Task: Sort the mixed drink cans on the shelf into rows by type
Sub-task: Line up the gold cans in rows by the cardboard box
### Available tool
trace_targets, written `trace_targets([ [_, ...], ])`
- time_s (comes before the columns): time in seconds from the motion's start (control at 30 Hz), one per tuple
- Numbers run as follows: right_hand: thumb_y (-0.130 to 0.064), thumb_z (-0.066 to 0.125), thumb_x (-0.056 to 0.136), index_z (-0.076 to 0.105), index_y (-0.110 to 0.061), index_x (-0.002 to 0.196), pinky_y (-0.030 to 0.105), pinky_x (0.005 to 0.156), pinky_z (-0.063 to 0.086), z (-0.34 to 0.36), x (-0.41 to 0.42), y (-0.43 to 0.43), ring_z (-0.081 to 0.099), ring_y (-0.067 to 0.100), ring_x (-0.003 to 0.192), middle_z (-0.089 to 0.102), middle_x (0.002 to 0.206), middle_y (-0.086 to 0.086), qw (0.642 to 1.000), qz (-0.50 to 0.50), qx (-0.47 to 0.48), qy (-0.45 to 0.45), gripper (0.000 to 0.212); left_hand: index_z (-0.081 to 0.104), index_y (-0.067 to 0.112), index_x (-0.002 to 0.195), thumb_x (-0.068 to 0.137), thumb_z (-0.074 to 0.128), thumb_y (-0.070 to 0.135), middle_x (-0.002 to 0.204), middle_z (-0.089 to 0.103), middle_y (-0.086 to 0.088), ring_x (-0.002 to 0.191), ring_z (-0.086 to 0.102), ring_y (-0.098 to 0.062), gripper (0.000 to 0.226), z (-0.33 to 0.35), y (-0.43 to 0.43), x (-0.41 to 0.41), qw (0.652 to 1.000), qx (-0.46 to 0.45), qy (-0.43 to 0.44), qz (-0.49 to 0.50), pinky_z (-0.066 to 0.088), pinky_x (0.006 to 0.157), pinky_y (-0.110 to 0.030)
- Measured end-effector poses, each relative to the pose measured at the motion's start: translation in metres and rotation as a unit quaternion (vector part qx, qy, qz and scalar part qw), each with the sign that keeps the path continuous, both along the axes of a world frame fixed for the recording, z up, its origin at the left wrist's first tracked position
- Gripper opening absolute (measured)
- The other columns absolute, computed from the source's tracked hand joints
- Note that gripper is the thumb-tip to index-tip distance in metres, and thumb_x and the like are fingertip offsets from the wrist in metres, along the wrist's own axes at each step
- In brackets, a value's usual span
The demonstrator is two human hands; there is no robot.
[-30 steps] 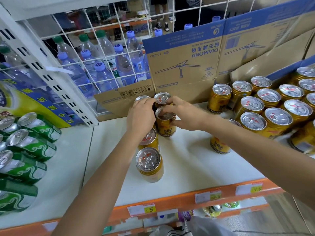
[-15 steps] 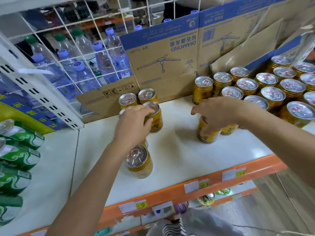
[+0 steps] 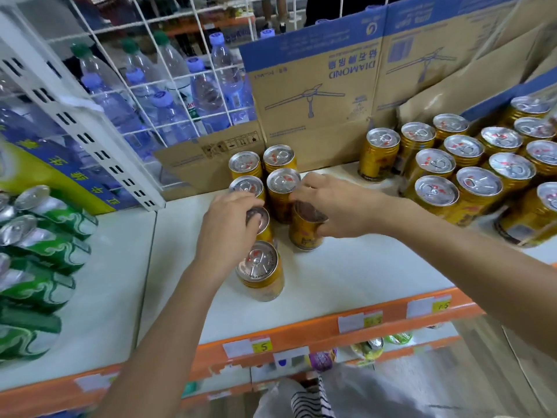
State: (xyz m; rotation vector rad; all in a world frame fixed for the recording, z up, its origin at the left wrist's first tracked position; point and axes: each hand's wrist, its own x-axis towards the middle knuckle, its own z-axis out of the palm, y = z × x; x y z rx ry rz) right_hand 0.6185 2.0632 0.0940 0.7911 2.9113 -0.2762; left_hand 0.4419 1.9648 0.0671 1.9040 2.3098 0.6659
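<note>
Water bottles (image 3: 205,92) are stacked behind a white perforated upright (image 3: 90,146). A cardboard box (image 3: 316,95), printed DIAMOND upside down, is stood beside them. Yellow price tags (image 3: 260,346) are seen below.

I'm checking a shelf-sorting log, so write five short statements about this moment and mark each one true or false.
1. The right grip holds a gold can. True.
2. The left grip touches nothing. False: its fingers curl over the top of a second can.
3. The green cans stand upright. False: they lie on their sides.
4. Water bottles stand behind a wire grid. True.
5. The print on the cardboard box is the right way up. False: it is upside down.
</note>
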Motion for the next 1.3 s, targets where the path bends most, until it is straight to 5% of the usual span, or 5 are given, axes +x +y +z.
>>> trace_targets([
  [0.27,-0.009,0.061,0.079,0.043,-0.021,0.139,0.036,0.099,0.036,-0.015,-0.016,-0.009,0.039,0.031,0.113,0.033,0.132,0.01,0.999,0.023,0.015,0.038,0.063,0.068,0.021,0.118,0.09,0.06,0.016,0.127,0.061,0.002,0.121,0.046,-0.019,0.029,-0.002,-0.001,-0.003,1.0,-0.008,-0.013,0.002,0.033,0.097,-0.025],
  [0.5,0.008,0.064,0.064,0.059,-0.005,0.123,0.034,0.092,0.038,-0.028,-0.011,-0.01,0.049,0.035,0.103,0.054,0.115,0.017,0.989,0.072,0.021,0.125,0.06,0.067,0.024,0.119,0.092,0.058,0.019,0.129,0.059,0.005,0.121,0.046,-0.017,0.029,-0.003,-0.002,-0.002,1.0,-0.008,0.004,0.008,0.038,0.098,-0.029],
  [0.77,-0.002,0.056,0.058,0.068,-0.009,0.109,0.023,0.104,0.024,-0.035,-0.009,-0.013,0.049,0.025,0.108,0.068,0.105,0.006,0.969,0.11,0.084,0.206,0.053,0.067,0.026,0.118,0.092,0.058,0.021,0.128,0.06,0.007,0.121,0.045,-0.014,0.028,-0.002,-0.001,-0.004,1.0,-0.014,0.003,0.013,0.037,0.095,-0.027],
  [0.93,0.007,0.062,0.059,0.069,-0.006,0.105,0.024,0.093,0.034,-0.038,-0.004,-0.014,0.046,0.018,0.101,0.07,0.106,0.004,0.963,0.111,0.051,0.24,0.049,0.066,0.028,0.119,0.093,0.058,0.022,0.129,0.059,0.009,0.122,0.043,-0.013,0.028,-0.001,-0.002,-0.002,1.0,-0.018,0.001,0.022,0.038,0.094,-0.027],
  [1.3,0.005,0.067,0.066,0.066,-0.006,0.11,0.022,0.099,0.031,-0.044,0.001,-0.01,0.046,0.018,0.107,0.066,0.115,0.006,0.959,0.123,0.019,0.254,0.045,0.068,0.024,0.116,0.091,0.06,0.019,0.128,0.06,0.005,0.122,0.046,-0.016,0.027,0.0,-0.001,-0.001,1.0,-0.019,0.001,0.022,0.037,0.097,-0.028],
])
